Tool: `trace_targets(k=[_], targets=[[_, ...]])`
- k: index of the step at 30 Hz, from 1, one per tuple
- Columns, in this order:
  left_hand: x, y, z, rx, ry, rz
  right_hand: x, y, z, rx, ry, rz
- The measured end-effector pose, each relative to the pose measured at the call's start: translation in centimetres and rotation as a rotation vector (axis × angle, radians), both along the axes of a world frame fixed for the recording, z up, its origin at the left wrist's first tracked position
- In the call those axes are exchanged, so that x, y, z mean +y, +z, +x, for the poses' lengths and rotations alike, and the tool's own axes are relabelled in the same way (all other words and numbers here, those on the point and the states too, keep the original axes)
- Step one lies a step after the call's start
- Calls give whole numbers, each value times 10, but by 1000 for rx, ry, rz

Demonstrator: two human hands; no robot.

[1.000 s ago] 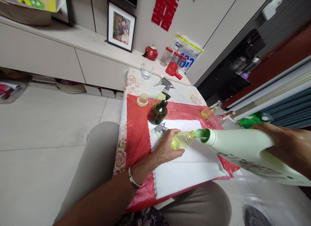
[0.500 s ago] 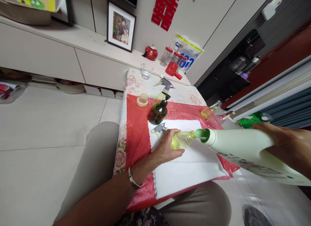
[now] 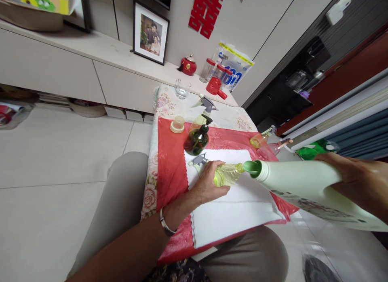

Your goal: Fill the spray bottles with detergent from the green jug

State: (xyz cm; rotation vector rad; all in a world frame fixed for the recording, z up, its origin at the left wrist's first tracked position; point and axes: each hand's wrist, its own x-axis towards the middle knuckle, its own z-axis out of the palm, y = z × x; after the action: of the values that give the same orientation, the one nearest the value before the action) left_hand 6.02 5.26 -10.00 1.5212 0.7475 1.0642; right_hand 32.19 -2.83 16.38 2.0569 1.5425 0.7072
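My left hand (image 3: pixel 209 184) is wrapped round a clear yellow spray bottle (image 3: pixel 228 174), tilted with its open neck to the right. My right hand (image 3: pixel 357 181) grips the handle of a large pale green jug (image 3: pixel 298 172), tipped so that its green spout (image 3: pixel 254 168) meets the bottle's neck. Both are over a white cloth (image 3: pixel 233 221). Beside my left fingers lies a grey and white spray head (image 3: pixel 198 160). Just beyond it stands a dark green pump bottle (image 3: pixel 197 141). A cream cap (image 3: pixel 177 125) rests on the red plastic sheet (image 3: pixel 171 160).
Behind the pump bottle stands another spray bottle (image 3: pixel 207 104). A yellow spray bottle (image 3: pixel 260 139) and a pink one (image 3: pixel 273 149) are at the table's right edge. A glass cup (image 3: pixel 182 89) sits at the back, near a cabinet ledge with red-lidded jars (image 3: pixel 207 70).
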Motion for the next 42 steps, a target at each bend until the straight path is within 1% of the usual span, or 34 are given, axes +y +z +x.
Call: trace_targets(k=[5, 9, 14, 23, 29, 35, 39, 42], targets=[[-1, 3, 0, 25, 8, -20, 0, 0, 0, 0, -1, -14], [-1, 4, -1, 30, 9, -23, 0, -1, 4, -37, 17, 3], [-1, 2, 0, 21, 9, -17, -1, -1, 4, -21, 15, -13], [-1, 1, 0, 9, 10, 4, -2, -2, 7, -23, 18, 6], [0, 0, 1, 1, 18, 12, -3, -1, 3, 10, 22, -1], [-1, 3, -1, 12, 8, -2, -2, 1, 3, -11, 8, -9], [-1, 5, -1, 27, 8, -14, -3, 1, 2, -11, 23, -26], [-1, 5, -1, 30, 9, -14, -3, 2, 0, -18, -7, -36]])
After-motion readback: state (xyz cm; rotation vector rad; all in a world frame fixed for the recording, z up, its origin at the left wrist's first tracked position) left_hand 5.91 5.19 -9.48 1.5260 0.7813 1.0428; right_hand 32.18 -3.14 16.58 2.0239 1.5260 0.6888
